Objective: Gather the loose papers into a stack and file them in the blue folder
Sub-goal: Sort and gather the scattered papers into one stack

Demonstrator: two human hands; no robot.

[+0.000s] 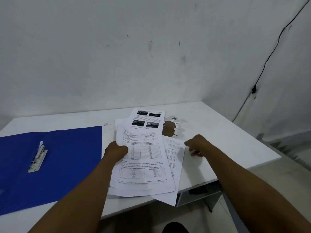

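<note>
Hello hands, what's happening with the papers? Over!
Left hand grips the fanned white printed papers; right hand at their right edge, grip unclear. Open blue plastic folder waits left, metal clip bare. Nothing blocking.

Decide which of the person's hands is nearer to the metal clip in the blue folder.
Left. The left hand grips the papers just right of the folder, nearer its clip; the right hand is beyond the papers, farther right.
</note>
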